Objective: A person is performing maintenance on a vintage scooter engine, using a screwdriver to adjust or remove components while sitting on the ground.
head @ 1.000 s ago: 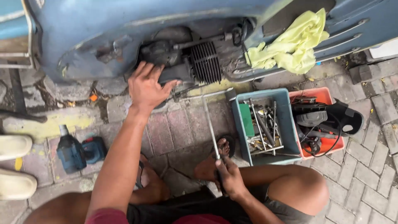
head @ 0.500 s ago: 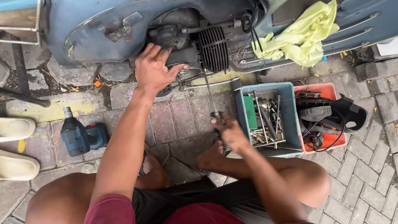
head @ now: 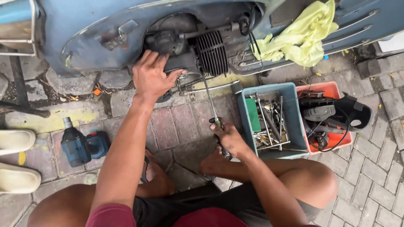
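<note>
My right hand (head: 229, 138) has its grip wrapped fully shut around the handle of a long screwdriver (head: 211, 103). The handle sits low, near my knee, and the thin shaft runs up and away from me, leaning slightly left, so its long axis points from my fist toward the scooter engine (head: 198, 50). The tip ends just under the black cooling fins; I cannot tell whether it touches a fastener there. My left hand (head: 152, 77) is the nearer one to the engine: it lies flat and spread on the dark casing left of the fins, fingers open, gripping nothing. So the engine lies ahead of and above my right fist, a shaft-length off. The blue tool tray (head: 290, 122) sits just right of that fist.
</note>
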